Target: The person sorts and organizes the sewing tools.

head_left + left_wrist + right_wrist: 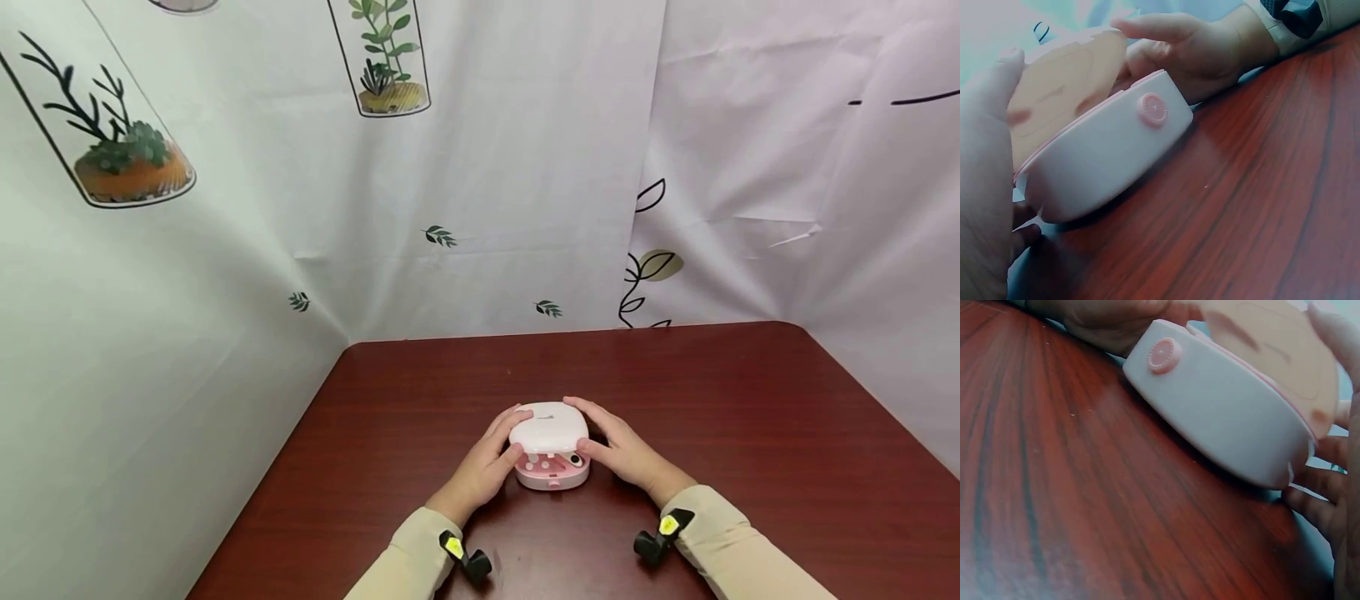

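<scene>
A small rounded case, white outside and pink within, sits on the table with its white lid part-way up. My left hand holds its left side, thumb at the lid's front edge and fingers reaching over the top and side. On the opposite side, my right hand holds it in much the same way. Small white pieces and a dark round spot show in the pink inside. Both wrist views show the lid's peach-toned inner face and a ridged pink dial on the case's front.
The reddish-brown table has rounded far corners and meets a white cloth backdrop printed with plants and leaves. Cream sleeves cover both forearms, and a black wrist camera is strapped at each cuff.
</scene>
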The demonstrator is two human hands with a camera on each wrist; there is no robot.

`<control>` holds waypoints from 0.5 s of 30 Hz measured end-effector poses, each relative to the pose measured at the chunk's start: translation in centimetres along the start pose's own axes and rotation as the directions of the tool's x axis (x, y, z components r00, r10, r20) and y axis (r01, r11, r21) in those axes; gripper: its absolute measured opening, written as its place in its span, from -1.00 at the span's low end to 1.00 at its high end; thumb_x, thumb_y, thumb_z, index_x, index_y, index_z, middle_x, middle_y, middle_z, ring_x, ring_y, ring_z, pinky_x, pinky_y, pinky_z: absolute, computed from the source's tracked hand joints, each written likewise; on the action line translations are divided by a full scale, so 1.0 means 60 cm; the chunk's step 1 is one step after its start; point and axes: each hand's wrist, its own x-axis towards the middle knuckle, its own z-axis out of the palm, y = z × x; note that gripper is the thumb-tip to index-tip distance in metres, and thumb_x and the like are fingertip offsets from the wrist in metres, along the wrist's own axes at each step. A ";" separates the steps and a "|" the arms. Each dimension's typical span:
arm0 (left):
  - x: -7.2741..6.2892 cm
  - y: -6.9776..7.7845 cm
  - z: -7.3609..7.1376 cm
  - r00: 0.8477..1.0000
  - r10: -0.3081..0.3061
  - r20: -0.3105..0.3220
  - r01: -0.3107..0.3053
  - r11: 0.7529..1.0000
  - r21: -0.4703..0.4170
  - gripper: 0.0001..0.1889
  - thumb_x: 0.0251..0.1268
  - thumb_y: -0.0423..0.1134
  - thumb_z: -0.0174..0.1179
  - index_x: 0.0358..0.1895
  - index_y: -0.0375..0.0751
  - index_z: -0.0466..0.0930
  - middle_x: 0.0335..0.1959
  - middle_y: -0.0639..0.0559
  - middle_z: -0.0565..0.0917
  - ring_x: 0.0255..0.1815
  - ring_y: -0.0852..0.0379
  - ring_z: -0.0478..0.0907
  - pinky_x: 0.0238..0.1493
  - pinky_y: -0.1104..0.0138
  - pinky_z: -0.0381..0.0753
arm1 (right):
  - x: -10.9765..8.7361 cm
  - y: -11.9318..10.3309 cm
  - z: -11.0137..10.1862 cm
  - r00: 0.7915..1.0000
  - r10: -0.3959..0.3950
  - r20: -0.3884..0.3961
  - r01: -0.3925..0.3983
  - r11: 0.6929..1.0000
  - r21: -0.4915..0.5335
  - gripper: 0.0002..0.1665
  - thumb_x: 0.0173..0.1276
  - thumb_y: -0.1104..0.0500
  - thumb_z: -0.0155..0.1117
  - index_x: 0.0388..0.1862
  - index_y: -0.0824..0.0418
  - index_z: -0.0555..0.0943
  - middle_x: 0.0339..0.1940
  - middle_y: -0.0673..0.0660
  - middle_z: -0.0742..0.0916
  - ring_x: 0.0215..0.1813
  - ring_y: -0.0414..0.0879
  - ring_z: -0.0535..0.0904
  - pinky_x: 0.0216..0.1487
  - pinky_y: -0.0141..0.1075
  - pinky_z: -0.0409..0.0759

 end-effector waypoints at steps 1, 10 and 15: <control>0.000 -0.001 -0.002 1.000 -0.012 0.013 0.012 1.000 0.011 -0.51 0.57 -0.01 -0.02 0.48 0.10 0.33 0.57 -0.18 0.21 0.56 -0.12 0.18 0.41 -0.17 0.29 | 0.000 0.002 -0.002 1.000 -0.001 0.011 0.001 1.000 0.002 -0.25 0.39 0.16 0.28 0.52 0.28 0.32 0.43 0.23 0.51 0.36 -0.06 0.49 0.33 -0.28 0.45; 0.005 -0.022 -0.016 0.994 -0.022 0.103 0.007 0.990 0.144 -0.39 0.53 0.10 0.03 0.58 0.26 0.17 0.64 -0.08 0.07 0.58 -0.08 0.17 0.37 -0.18 0.33 | 0.003 0.003 -0.010 0.995 0.065 0.078 -0.061 0.997 -0.054 -0.07 0.33 0.08 0.42 0.57 0.30 0.24 0.40 0.20 0.54 0.27 -0.11 0.57 0.26 -0.15 0.54; 0.009 -0.029 -0.025 0.991 -0.009 0.136 -0.021 0.975 0.223 -0.32 0.49 0.18 0.04 0.60 0.28 0.11 0.65 -0.03 0.04 0.57 -0.05 0.19 0.36 -0.14 0.38 | 0.004 0.004 -0.011 0.991 0.095 0.099 -0.080 0.986 -0.147 0.00 0.31 -0.05 0.45 0.59 0.22 0.21 0.41 0.16 0.54 0.25 -0.10 0.58 0.25 -0.05 0.55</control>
